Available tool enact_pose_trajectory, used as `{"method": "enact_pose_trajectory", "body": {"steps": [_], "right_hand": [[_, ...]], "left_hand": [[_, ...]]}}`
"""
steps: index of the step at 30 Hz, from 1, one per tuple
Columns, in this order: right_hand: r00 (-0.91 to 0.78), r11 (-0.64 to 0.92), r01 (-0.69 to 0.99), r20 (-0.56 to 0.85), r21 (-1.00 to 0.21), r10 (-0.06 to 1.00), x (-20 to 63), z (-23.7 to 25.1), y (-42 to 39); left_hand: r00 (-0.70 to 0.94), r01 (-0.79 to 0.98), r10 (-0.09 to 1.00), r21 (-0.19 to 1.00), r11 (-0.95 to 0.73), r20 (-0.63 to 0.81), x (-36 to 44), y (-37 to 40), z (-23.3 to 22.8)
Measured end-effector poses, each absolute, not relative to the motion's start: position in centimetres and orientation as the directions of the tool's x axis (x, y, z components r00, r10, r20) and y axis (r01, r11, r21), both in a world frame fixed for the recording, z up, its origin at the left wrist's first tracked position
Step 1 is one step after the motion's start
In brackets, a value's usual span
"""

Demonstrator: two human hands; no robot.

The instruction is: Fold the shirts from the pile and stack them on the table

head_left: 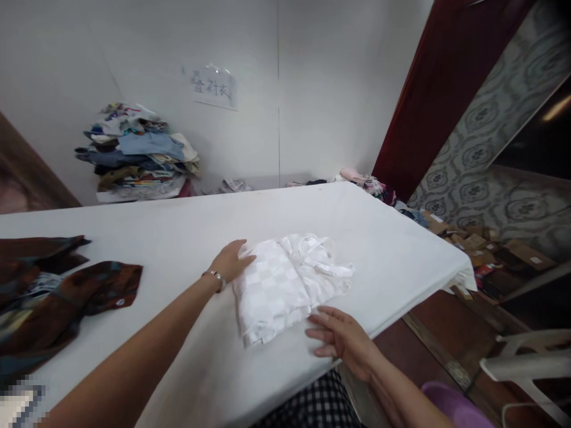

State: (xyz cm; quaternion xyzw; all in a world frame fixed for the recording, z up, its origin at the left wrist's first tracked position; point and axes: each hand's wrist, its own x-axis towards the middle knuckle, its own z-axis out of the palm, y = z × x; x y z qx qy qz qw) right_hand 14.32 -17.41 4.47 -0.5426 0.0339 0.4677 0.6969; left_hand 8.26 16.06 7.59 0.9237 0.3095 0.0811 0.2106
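Neatly folded white checkered shirt (285, 282); left hand (229, 261) and right hand (341, 336) spread flat beside it.

Bare forearms — silver bracelet (216, 274) (left wrist) — checked black-and-white garment (319, 404).

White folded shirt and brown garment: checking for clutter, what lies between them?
Only the left hand and forearm over bare table, in the head view.

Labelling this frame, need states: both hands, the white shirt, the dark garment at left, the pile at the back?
left hand: open, flat on the shirt's left edge, bracelet on wrist
right hand: open, fingertips at the shirt's near edge
white checked shirt: folded, collar up, lying on the table
table: covered with white cloth
dark patterned garment: unfolded, crumpled
clothes pile: stacked untidily by the wall
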Motion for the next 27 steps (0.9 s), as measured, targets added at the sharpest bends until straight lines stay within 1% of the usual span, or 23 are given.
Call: {"method": "enact_pose_trajectory", "body": {"steps": [3,5,8,11,16,19,21,23,24,25,27], "right_hand": [[0.544,0.073,-0.764,-0.578,-0.641,0.608,13.4,4.7,-16.7],[0.549,0.126,-0.779,-0.572,-0.614,0.609,12.9,4.8,-15.8],[0.542,0.157,-0.794,-0.567,-0.587,0.620,12.5,5.0,-14.1],[0.562,0.175,-0.792,-0.585,-0.585,0.585,12.6,5.0,-12.3],[0.629,0.172,-0.731,-0.555,-0.660,0.545,13.2,4.5,-10.4],[0.680,0.112,-0.652,-0.513,-0.750,0.524,14.0,4.4,-10.5],[0.720,0.069,-0.571,-0.459,-0.818,0.520,14.9,4.8,-10.9],[0.754,0.021,-0.469,-0.387,-0.883,0.530,16.6,5.9,-11.2],[0.769,-0.004,-0.405,-0.344,-0.914,0.539,17.6,6.8,-11.3],[0.785,-0.026,-0.331,-0.291,-0.943,0.547,18.8,7.8,-11.2],[0.814,-0.043,-0.160,-0.156,-0.986,0.559,21.5,10.2,-10.7]], "left_hand": [[0.855,0.502,0.513,0.372,-0.781,-0.076,12.4,17.0,8.0],[0.871,0.485,0.475,0.369,-0.793,-0.123,14.6,17.2,7.8],[0.886,0.464,0.425,0.365,-0.807,-0.184,17.0,17.2,7.2],[0.890,0.455,0.400,0.367,-0.811,-0.218,19.0,17.3,7.0],[0.857,0.505,0.398,0.381,-0.774,-0.328,21.3,17.1,8.1],[0.836,0.531,0.380,0.408,-0.743,-0.396,21.2,16.9,9.5],[0.827,0.547,0.382,0.430,-0.719,-0.413,20.6,17.2,10.9],[0.828,0.555,0.387,0.493,-0.670,-0.406,19.7,18.0,12.5],[0.840,0.541,0.383,0.557,-0.631,-0.384,19.1,18.6,13.4],[0.864,0.503,0.369,0.641,-0.581,-0.343,18.5,19.3,14.4],[0.924,0.342,0.325,0.815,-0.468,-0.201,17.1,20.5,16.4]]}}
